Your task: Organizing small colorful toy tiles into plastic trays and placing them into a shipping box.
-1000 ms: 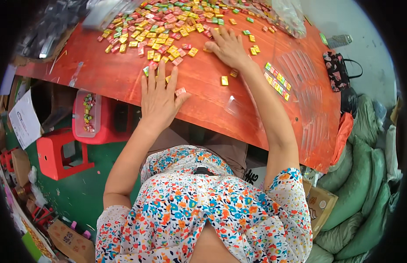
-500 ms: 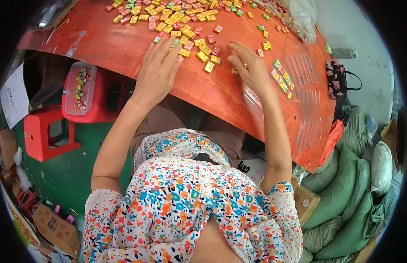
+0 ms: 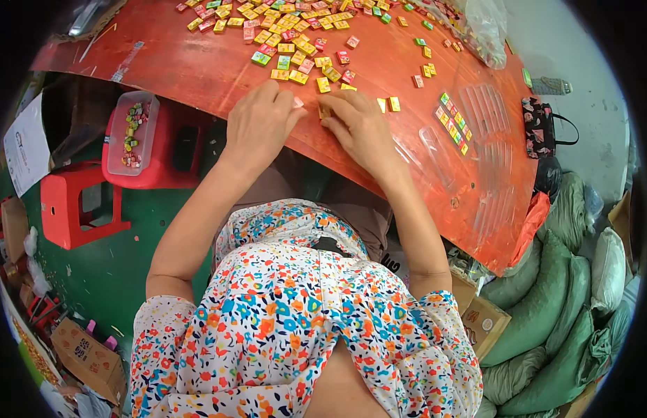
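My left hand (image 3: 263, 125) is over the near part of the red tabletop (image 3: 198, 80), its thumb and fingers pinched on a small pink box (image 3: 298, 102). Close beside it my right hand (image 3: 362, 129) has its fingers closed on a small yellow box (image 3: 322, 110), mostly hidden by the fingertips. Just beyond both hands lie loose yellow, pink and green boxes, among them a green one (image 3: 261, 58) and a yellow one (image 3: 298, 76). To the right of my right hand is another yellow box (image 3: 394, 104). A clear plastic tray (image 3: 435, 157) lies right of my right wrist.
Small boxes in neat rows (image 3: 454, 122) lie on the right, next to several clear trays (image 3: 494, 164). A clear bag (image 3: 485, 31) is at the far right. Left of the table, a plastic tub (image 3: 132, 132) with boxes stands on a red stool (image 3: 177, 150). Green sacks (image 3: 539, 299) fill the lower right.
Both hands have come nearer my body and closer together, and their fingers have closed on small boxes. Two yellow boxes now show to the right of my right hand.
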The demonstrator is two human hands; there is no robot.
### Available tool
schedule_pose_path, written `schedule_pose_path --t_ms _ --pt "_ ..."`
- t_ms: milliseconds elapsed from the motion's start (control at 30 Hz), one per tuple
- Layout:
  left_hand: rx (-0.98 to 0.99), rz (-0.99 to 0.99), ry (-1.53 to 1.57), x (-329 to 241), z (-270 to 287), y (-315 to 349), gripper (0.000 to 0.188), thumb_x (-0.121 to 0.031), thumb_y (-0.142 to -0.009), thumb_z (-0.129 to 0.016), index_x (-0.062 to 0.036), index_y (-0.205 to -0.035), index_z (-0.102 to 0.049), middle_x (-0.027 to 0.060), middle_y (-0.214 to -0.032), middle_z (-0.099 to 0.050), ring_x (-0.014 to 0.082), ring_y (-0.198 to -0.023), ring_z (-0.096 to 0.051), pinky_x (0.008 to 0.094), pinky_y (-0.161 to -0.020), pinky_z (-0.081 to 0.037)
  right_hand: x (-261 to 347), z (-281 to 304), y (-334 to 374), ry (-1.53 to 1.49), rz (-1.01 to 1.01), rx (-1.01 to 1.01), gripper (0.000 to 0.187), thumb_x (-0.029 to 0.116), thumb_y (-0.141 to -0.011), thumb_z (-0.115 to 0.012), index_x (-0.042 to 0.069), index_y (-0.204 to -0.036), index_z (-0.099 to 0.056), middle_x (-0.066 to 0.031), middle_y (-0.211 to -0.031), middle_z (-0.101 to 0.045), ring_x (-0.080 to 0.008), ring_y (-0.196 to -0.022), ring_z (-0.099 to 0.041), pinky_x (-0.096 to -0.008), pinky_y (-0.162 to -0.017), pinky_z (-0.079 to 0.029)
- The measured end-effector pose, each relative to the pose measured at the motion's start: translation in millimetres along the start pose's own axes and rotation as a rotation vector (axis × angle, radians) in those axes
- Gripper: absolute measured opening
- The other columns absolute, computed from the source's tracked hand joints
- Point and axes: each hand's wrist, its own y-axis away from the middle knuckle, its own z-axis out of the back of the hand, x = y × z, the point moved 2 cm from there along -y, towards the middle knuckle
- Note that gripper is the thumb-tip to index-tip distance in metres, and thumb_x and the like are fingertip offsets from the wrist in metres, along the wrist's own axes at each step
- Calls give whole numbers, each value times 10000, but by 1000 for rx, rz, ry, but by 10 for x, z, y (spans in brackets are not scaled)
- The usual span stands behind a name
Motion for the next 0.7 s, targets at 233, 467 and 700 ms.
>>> schedule_pose_path --t_ms 233,467,700 --pt "-29 -24 150 -26 193 4 243 -240 -836 -685 -51 -976 -624 84 -897 -562 269 -889 -600 409 -714 -507 -278 216 -248 -75 -45 58 254 120 -857 -660 77 -1108 -676 -113 -1143 -617 -329 -1029 -589 -398 -888 -478" --pt "-7 -289 -14 8 58 -12 179 -174 -825 -659 -68 -969 -651 48 -925 -586 227 -939 -544 377 -791 -427 -313 58 -395 123 144 93 238 156 -869 -648 83 -1093 -680 -108 -1081 -638 -317 -1006 -603 -405 -845 -488" --pt "-84 -178 32 -44 -23 -86 108 -174 -829 -655 -84 -882 -626 36 -911 -591 234 -923 -544 386 -786 -417 -624 162 -461 50 -209 85 248 183 -873 -630 52 -1081 -672 -135 -1033 -662 -313 -922 -643 -394 -802 -508"
